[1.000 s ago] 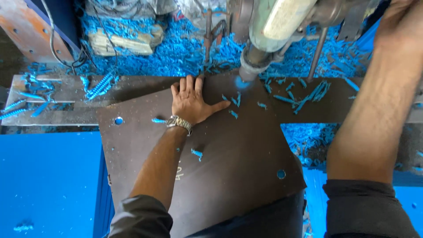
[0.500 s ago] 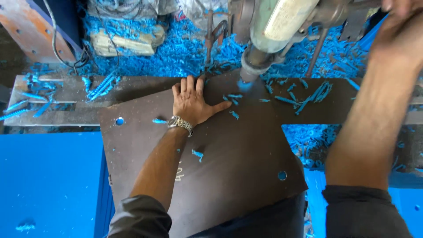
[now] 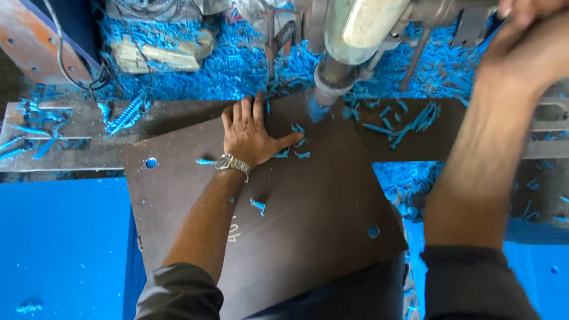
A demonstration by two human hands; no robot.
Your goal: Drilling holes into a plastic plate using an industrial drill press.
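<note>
From the head camera, the left hand lies flat and spread, gripping nothing, pressed on the dark metal plate that rests on the desk under the drill head. The right hand reaches up at the frame's top corner, blurred; I cannot tell its grip. Blue shavings litter the plate.
</note>
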